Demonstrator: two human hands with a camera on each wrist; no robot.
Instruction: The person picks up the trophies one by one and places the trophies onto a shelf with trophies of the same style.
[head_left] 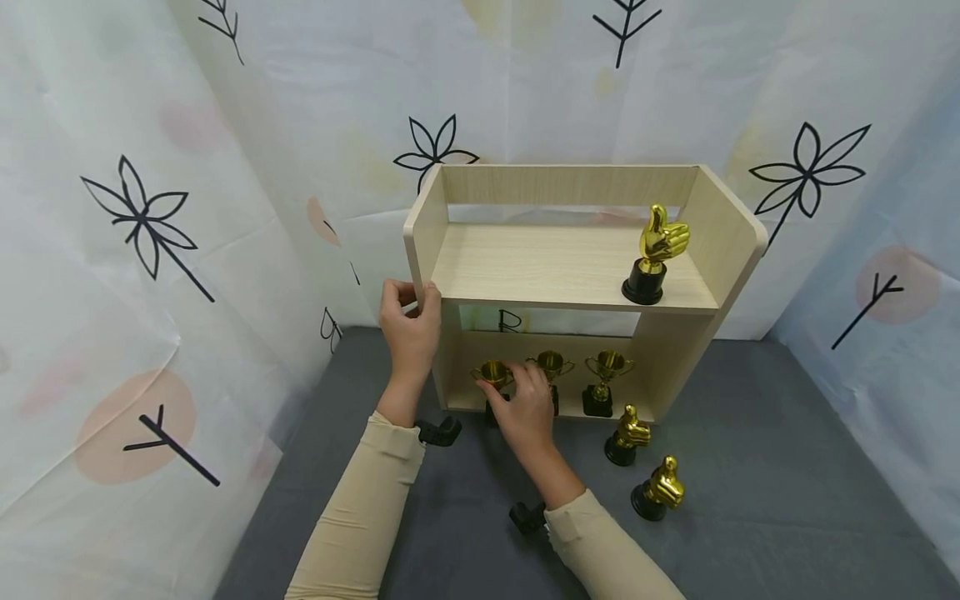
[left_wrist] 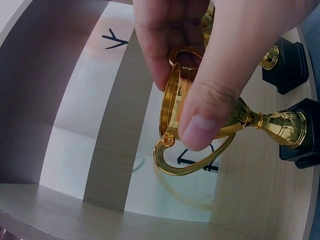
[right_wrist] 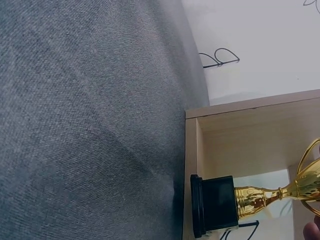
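Observation:
A pale wooden two-tier shelf stands on the grey cloth. My left hand grips the front edge of its left side panel, about level with the middle board. With thumb and fingers, my right hand pinches the bowl of the leftmost gold cup trophy, low in the shelf. That hand shows large in the left wrist view, thumb across the trophy. In the right wrist view, the trophy's black base is right at the bottom board's front edge.
Two more cup trophies, one mid-shelf and one farther right, stand on the bottom board. A thumbs-up trophy is on the upper board. Two smaller thumbs-up trophies stand on the grey cloth at front right. Patterned sheets hang behind.

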